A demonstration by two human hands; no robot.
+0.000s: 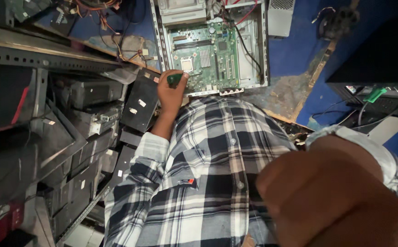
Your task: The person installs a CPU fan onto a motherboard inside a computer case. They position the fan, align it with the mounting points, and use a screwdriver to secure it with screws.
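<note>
My left hand (170, 93) is closed around a green-handled screwdriver (175, 78) at the near left corner of an open computer case (264, 55). The case lies flat on a worn blue table (295, 52), and its green motherboard (205, 55) shows inside. The screwdriver's tip is hidden. My right hand (336, 196) is very close to the camera at the lower right. It is blurred, curled into a fist, and nothing shows in it. My plaid shirt (208, 174) fills the lower middle of the view.
Stacked black computer cases and drives (89, 119) crowd the left side under a grey metal shelf rail (43, 57). Loose coloured wires (98, 9) lie at the top left. A dark box (382, 45) with a green plug (373, 94) and cables stands at the right.
</note>
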